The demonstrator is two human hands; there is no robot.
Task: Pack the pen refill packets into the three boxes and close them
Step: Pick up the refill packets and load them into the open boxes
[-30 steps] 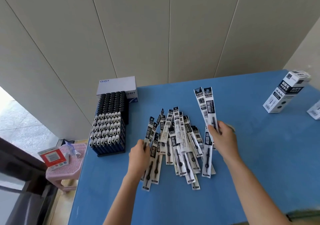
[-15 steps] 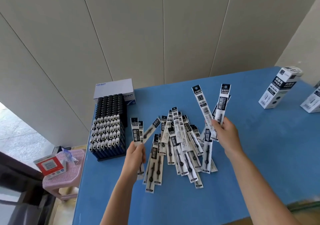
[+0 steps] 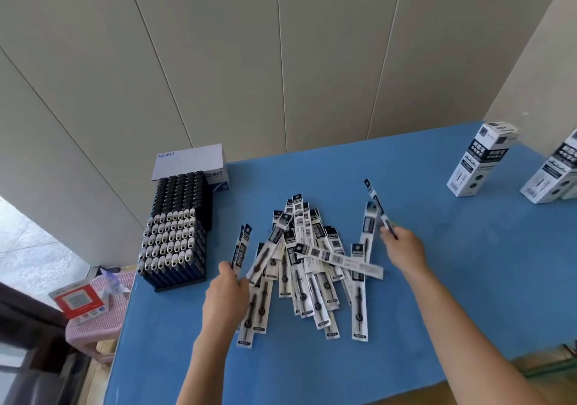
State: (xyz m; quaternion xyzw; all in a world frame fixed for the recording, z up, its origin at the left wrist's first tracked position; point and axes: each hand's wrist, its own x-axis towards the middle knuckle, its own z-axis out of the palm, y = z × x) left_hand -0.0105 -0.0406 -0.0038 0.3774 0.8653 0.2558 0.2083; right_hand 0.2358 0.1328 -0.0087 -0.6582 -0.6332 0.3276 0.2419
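A loose pile of several black-and-white pen refill packets (image 3: 307, 267) lies on the blue table (image 3: 452, 273). My left hand (image 3: 226, 295) sits at the pile's left edge and grips two packets (image 3: 242, 248) that stand upright above it. My right hand (image 3: 404, 247), at the pile's right side, pinches packets (image 3: 374, 204) that point up and to the left. Two upright white-and-black boxes stand at the far right: one (image 3: 479, 162) and another (image 3: 554, 173) partly cut off by the frame edge.
A black rack of small dark and white-capped items (image 3: 176, 232) stands at the table's left edge, with a white CHNT box (image 3: 190, 162) behind it. A pink stool (image 3: 93, 320) with a red-and-white box (image 3: 78, 300) sits below the table's left side. A panelled wall runs behind.
My left hand has lifted two packets off the pile's left edge. My right hand has moved right and lower, its packets tilted more to the left. The view shifted, bringing a second box into sight.
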